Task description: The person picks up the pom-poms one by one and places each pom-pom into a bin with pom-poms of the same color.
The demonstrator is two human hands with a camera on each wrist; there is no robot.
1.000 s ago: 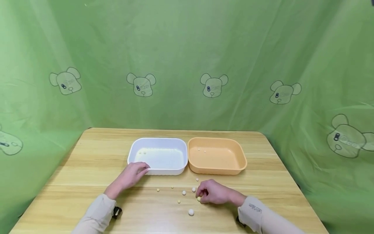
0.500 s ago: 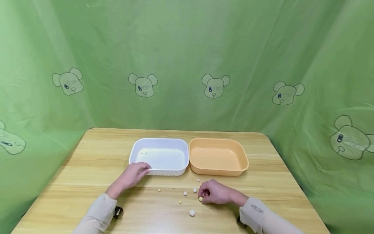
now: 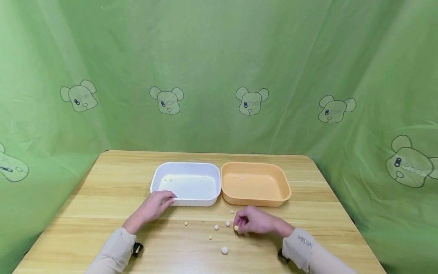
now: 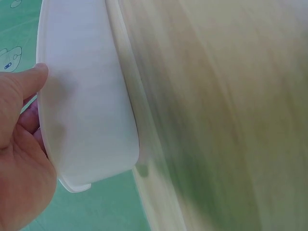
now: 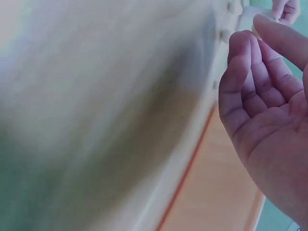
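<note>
My left hand (image 3: 155, 205) grips the near rim of a white plastic basin (image 3: 196, 202); in the left wrist view the thumb lies against the outer wall and the other fingers go behind the rim. My right hand (image 3: 257, 220) pinches a small yellow ball (image 3: 236, 228) between thumb and fingertips, in front of an orange basin (image 3: 253, 200). In the right wrist view the thumb mostly hides this ball. A white ball (image 3: 227, 223) lies just left of the right fingertips, and a larger white ball (image 3: 224, 250) sits nearer the table's front.
The basins stand side by side on the wooden table (image 3: 119, 179). Two small yellowish balls (image 3: 170, 180) lie inside the white one, two pale ones (image 3: 241, 178) inside the orange. Between the hands are several loose white and yellow balls (image 3: 210, 237). A green curtain (image 3: 212, 129) hangs behind.
The right hand, pinching the yellow ball, has risen a little and shifted slightly toward the orange basin. The left hand keeps its hold on the white basin.
</note>
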